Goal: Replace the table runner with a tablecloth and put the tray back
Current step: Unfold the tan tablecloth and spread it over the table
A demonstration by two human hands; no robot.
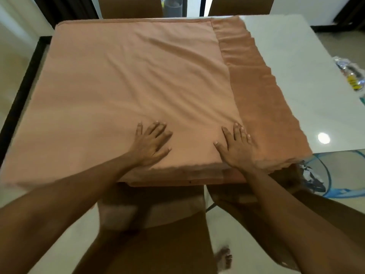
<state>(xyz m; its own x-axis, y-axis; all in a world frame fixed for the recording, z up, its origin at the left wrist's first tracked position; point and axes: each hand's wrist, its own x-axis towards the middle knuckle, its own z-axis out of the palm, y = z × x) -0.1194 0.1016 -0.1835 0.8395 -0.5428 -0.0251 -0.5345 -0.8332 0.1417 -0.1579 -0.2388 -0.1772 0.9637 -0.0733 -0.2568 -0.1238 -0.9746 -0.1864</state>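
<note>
A peach-coloured tablecloth (pixel 128 80) lies folded over the left and middle of the white table (pixel 296 66), with a darker ruffled strip (pixel 262 99) along its right side. My left hand (pixel 152 144) rests flat on the cloth near the table's front edge, fingers spread. My right hand (pixel 236 147) presses flat on the cloth just left of the ruffled strip, fingers straight. Neither hand grips anything. No tray or table runner shows in this view.
A clear plastic packet (pixel 351 76) with small items lies at the table's right edge. Two brown chairs (pixel 130 6) stand at the far side, and a brown chair seat (pixel 154 234) sits below me. A blue-rimmed object (pixel 324 175) stands under the table's right corner.
</note>
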